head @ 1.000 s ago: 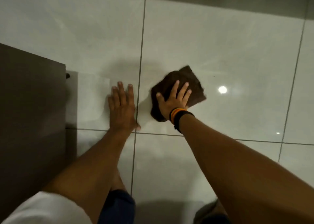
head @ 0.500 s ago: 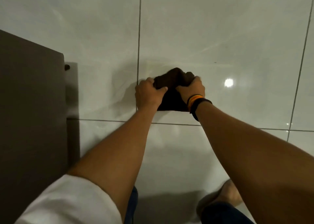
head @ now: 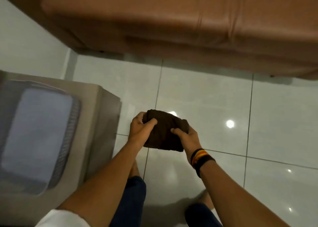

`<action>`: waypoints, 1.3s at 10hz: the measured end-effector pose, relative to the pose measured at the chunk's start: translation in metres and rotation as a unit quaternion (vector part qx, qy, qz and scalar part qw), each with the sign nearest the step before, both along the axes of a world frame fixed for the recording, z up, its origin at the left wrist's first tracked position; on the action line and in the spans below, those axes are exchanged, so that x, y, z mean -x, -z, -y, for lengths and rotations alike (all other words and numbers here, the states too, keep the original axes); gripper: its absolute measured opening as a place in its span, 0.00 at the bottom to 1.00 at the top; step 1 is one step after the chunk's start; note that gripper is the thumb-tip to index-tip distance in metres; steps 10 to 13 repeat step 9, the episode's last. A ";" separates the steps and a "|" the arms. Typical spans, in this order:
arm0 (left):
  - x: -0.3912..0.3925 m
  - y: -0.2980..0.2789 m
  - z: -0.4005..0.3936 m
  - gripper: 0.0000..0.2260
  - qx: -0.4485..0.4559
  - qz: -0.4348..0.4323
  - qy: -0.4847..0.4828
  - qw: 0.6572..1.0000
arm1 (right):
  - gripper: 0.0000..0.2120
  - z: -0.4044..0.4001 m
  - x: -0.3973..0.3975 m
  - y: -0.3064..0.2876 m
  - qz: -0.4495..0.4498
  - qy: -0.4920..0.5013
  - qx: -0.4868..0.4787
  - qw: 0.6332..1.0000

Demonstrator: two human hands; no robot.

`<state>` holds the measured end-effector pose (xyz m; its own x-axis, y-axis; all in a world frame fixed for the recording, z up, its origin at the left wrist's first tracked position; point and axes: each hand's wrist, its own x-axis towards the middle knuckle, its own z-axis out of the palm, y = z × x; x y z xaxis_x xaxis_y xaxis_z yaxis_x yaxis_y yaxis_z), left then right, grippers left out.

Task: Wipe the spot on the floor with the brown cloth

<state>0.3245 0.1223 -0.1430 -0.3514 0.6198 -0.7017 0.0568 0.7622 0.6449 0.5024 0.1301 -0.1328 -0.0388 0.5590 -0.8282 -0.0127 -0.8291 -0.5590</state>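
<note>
Both hands grip the brown cloth [head: 163,132] between them, raised above the white tiled floor [head: 206,96]. Left hand [head: 140,129] pinches the cloth's upper left edge, thumb on top; right hand [head: 187,138] clamps its lower right edge, with striped wristbands [head: 200,158] on that wrist. Beside the left arm stands a beige counter [head: 105,106] carrying a grey basket [head: 72,140]; a brown sofa [head: 172,20] lies beyond
</note>
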 end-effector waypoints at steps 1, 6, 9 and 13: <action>0.027 -0.097 0.018 0.09 -0.041 -0.071 -0.001 0.997 | 0.23 0.005 0.033 -0.098 -0.019 -0.080 -0.007 0.997; 0.283 -0.167 0.161 0.06 -0.047 -0.091 -0.307 0.946 | 0.22 0.052 0.341 -0.155 0.056 -0.337 -0.116 0.933; 0.332 -0.136 0.171 0.20 0.017 -0.286 -0.178 0.941 | 0.25 0.043 0.392 -0.133 0.204 -0.439 -0.226 0.846; 0.332 -0.136 0.171 0.20 0.017 -0.286 -0.178 0.941 | 0.25 0.043 0.392 -0.133 0.204 -0.439 -0.226 0.846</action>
